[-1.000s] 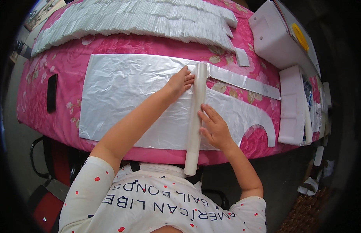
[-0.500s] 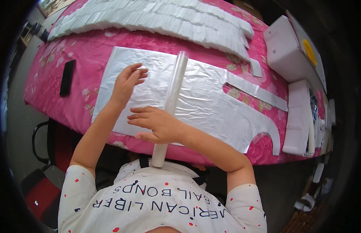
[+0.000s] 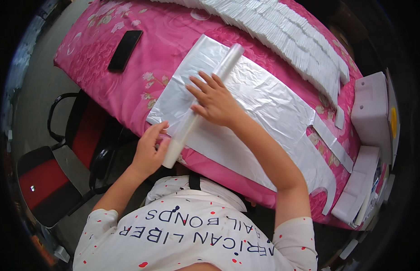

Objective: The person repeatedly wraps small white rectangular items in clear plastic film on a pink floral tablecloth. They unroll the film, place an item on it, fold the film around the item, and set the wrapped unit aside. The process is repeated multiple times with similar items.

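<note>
Two hands at the clear plastic tube [image 3: 190, 127], which lay crosswise over the silver sheet [image 3: 264, 126] on the pink tablecloth [image 3: 97, 58]. My right hand [image 3: 213, 99]: fingers spread, draped over the tube's middle. My left hand [image 3: 150, 149]: fingers loosely bent, thumb apart, just beside the near end; couldn't tell if it touched. My take: a flat palm, even pressure and a tube square to the sheet's long sides worked best. Long axis ran from the near end, overhanging the tablecloth's edge toward me, up-right to the sheet's far edge.
</note>
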Motion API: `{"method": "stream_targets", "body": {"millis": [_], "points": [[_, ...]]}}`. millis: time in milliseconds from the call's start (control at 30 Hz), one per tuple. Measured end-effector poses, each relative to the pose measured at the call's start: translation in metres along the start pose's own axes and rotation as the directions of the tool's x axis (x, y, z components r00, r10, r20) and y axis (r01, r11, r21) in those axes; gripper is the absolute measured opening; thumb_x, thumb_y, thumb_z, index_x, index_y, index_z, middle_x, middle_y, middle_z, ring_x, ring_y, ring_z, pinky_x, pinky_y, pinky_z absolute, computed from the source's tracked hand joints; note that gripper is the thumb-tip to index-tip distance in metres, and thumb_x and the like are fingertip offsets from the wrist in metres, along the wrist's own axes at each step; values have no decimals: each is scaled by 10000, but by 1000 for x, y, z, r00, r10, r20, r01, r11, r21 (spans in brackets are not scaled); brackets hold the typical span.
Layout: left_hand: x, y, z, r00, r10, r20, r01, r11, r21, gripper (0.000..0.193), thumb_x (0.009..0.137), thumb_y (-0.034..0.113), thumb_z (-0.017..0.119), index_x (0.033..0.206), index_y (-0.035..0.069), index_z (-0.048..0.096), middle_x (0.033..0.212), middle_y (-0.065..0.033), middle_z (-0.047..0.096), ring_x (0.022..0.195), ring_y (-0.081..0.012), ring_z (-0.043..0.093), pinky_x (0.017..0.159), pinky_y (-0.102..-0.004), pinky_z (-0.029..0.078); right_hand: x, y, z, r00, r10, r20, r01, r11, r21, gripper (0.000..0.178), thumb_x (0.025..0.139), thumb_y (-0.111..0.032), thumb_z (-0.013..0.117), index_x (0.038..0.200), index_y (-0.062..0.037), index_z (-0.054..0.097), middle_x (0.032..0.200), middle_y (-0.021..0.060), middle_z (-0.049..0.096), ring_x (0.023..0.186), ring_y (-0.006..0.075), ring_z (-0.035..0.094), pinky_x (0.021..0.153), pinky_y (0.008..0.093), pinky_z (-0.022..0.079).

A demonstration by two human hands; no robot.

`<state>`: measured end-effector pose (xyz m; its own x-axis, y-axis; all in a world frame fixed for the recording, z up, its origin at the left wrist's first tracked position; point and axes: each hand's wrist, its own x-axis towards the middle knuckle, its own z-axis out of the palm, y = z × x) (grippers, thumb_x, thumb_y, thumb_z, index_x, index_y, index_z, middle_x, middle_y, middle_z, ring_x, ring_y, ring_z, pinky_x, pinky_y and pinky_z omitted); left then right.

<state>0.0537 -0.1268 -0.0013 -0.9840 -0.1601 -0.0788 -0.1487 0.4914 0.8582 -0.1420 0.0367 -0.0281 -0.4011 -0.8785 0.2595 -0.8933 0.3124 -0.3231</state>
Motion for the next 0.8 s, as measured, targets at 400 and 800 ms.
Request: {"method": "stream_targets", "body": {"millis": [400,800], "points": [[5,-12,2,975,-224,6,219,948,-229,787,691,105,751,1322,-59,310,1040,-144,550,929,-227,571,801,-326,475,69,-41,58,403,779,-481,-424,625,656,757,723,-74,562,1344,79,157,1295,302,306,1215,372,357,1031,454,289],[21,29,34,646,143,750,687,318,-653,674,816,426,538,1258,-60,389,1164,-248,535,845,-222,621,699,-308,532,-19,-31,-73,597,802,-20,301,-201,932,605,730,-115,651,1205,9,298,847,88,515,705,162,563,651,332,517]]}}
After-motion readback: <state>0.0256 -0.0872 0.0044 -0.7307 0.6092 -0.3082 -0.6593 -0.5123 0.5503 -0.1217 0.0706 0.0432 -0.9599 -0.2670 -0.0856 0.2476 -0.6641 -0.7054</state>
